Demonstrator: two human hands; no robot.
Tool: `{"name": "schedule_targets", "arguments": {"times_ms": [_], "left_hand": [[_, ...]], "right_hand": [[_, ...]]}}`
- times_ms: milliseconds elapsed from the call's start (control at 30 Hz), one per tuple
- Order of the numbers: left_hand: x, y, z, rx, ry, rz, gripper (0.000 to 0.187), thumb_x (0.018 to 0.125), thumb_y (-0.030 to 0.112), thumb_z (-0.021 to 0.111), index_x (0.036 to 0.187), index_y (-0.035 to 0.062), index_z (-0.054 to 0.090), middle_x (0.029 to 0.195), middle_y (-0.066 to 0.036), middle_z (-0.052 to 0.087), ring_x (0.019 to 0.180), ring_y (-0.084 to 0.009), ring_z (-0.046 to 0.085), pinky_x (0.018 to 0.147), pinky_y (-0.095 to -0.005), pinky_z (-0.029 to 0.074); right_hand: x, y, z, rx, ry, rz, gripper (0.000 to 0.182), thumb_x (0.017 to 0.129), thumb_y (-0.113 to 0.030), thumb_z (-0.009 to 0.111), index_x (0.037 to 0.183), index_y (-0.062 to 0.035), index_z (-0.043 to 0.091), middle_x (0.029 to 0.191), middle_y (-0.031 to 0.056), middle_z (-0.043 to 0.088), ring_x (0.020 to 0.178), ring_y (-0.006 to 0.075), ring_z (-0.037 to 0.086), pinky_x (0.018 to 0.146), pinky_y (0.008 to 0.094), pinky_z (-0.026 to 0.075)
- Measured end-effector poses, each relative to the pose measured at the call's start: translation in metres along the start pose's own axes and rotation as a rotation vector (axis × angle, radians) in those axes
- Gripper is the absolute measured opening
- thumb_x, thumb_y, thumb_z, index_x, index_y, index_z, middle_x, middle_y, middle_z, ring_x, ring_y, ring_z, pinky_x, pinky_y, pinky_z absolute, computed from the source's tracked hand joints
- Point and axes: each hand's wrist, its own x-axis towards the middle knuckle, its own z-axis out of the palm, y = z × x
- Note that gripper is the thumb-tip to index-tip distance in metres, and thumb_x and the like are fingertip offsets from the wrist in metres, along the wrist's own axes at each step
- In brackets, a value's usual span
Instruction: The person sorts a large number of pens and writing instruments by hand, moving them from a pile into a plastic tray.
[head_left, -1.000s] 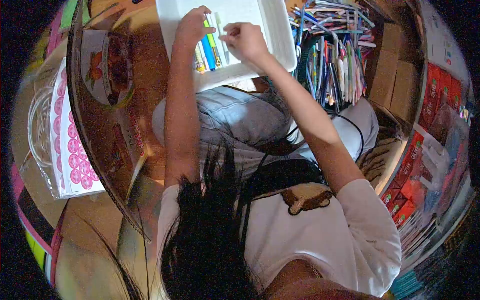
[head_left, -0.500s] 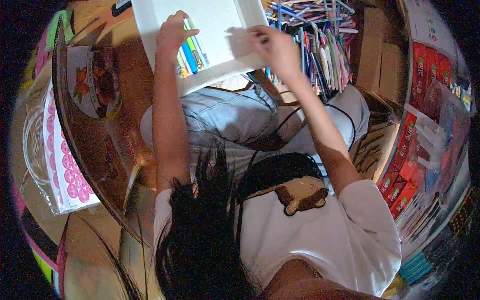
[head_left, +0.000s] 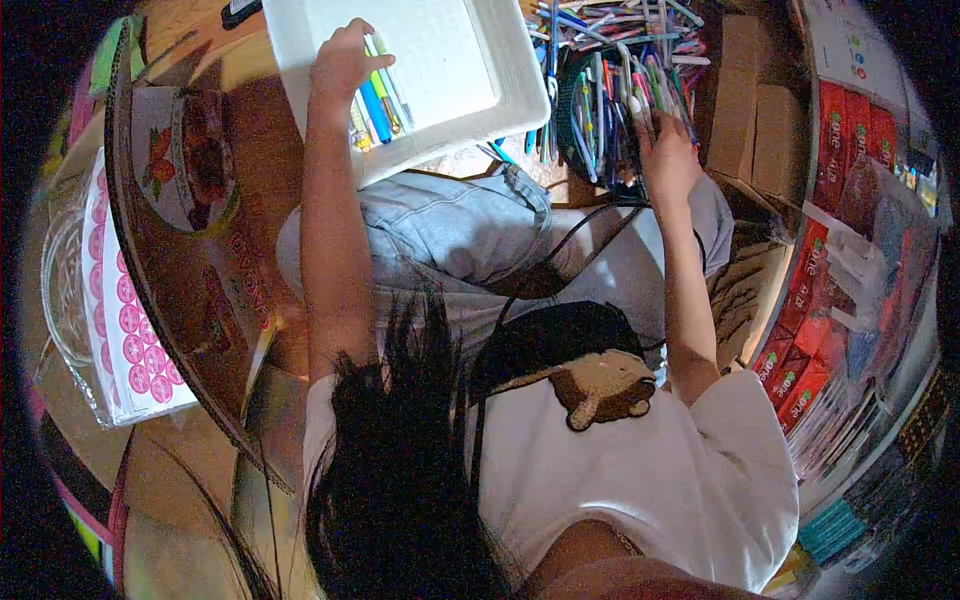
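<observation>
My left hand (head_left: 345,68) rests over the left side of a white tray (head_left: 522,105), thumb and fingers apart. Beneath and beside it several pens lie side by side, including a blue pen (head_left: 375,112) and a yellow-green one (head_left: 383,88). To the right of the tray, my right hand (head_left: 670,165) reaches to a dark basket (head_left: 572,125) packed with upright pens (head_left: 612,100). Its fingers are apart around pens at the basket's right side, with the fingertips partly hidden among them.
Behind the basket spreads a heap of loose pens (head_left: 600,25). Cardboard boxes (head_left: 738,95) stand at the right, near red packets (head_left: 835,150) in clear plastic. On the left are a cardboard wall (head_left: 190,270) and a sheet with pink round labels (head_left: 140,345). A black cord crosses my lap.
My right hand has moved right, from above the tray's right side to the pens in the basket. My left hand has stayed almost in place.
</observation>
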Motion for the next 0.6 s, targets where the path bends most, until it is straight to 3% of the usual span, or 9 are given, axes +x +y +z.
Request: {"name": "schedule_targets", "arguments": {"times_ms": [200,300,400,500,600], "left_hand": [[-0.002,-0.001,0.000,-0.014,0.010,0.031,0.056,0.064,0.031,0.075,0.109,0.0066,0.051,0.100,-0.022,0.056,0.096,-0.0332,0.057,0.081,-0.0397,0.047],[-0.002,-0.002,-0.001,-0.003,-0.001,0.020,0.057,0.064,0.031,0.075,0.109,0.0068,0.051,0.100,-0.022,0.056,0.096,-0.0334,0.057,0.081,-0.0400,0.047],[-0.002,-0.001,0.001,-0.012,0.039,0.028,0.055,0.062,0.030,0.075,0.106,0.0062,0.052,0.096,-0.020,0.057,0.093,-0.0335,0.057,0.078,-0.0404,0.047],[-0.003,0.000,0.002,-0.032,0.120,0.056,0.051,0.059,0.028,0.076,0.099,0.0044,0.055,0.089,-0.017,0.059,0.086,-0.0338,0.058,0.074,-0.0413,0.047],[-0.005,0.001,0.002,-0.038,0.114,0.036,0.049,0.060,0.027,0.076,0.099,0.0051,0.055,0.090,-0.017,0.059,0.086,-0.0338,0.058,0.075,-0.0415,0.046]], "right_hand": [[0.003,-0.007,-0.003,-0.140,-0.097,0.014,0.032,0.081,-0.030,0.056,0.110,-0.0149,0.054,0.099,0.0096,0.060,0.087,0.0304,0.059,0.068,0.0407,0.049],[0.003,-0.005,-0.003,-0.082,0.009,-0.153,0.036,0.080,-0.025,0.058,0.114,-0.0206,0.051,0.101,0.0086,0.057,0.085,0.0302,0.059,0.067,0.0403,0.048],[0.007,0.000,-0.004,0.013,-0.022,-0.239,0.039,0.078,-0.018,0.059,0.116,-0.0238,0.050,0.099,0.0096,0.054,0.083,0.0304,0.059,0.066,0.0413,0.048],[0.008,-0.001,-0.003,-0.027,-0.097,-0.243,0.042,0.077,-0.012,0.059,0.117,-0.0238,0.050,0.097,0.0113,0.053,0.083,0.0305,0.058,0.066,0.0412,0.047],[0.013,0.003,0.012,0.044,-0.040,-0.270,0.038,0.077,-0.008,0.058,0.113,-0.0146,0.051,0.096,0.0129,0.053,0.087,0.0330,0.056,0.070,0.0412,0.046]]}}
